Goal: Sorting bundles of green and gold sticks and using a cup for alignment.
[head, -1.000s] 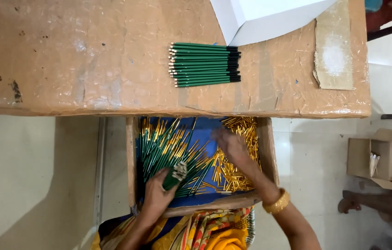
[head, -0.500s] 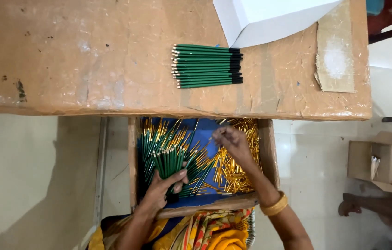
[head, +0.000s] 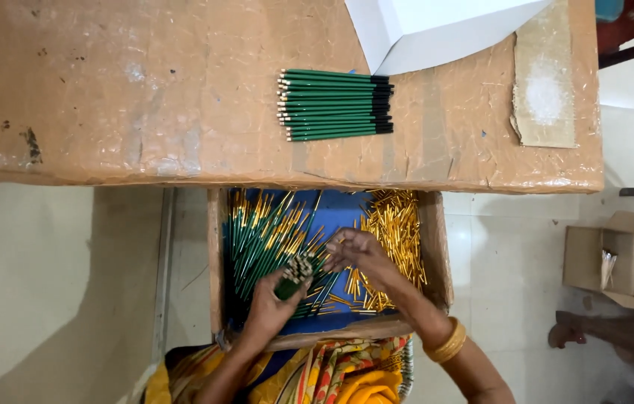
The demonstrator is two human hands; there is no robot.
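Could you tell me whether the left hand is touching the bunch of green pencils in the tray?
Touching. The head view shows the left hand wrapped around the bunch of green pencils, whose ends stick out above the fingers.

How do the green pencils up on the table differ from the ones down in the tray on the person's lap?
The pencils on the table lie parallel in one neat row, ends lined up; the pencils in the tray sprawl loose, crossing at angles. The table row is untouched, while the left hand holds a bunch from the tray, with the right hand beside it. Both lots are slim and green.
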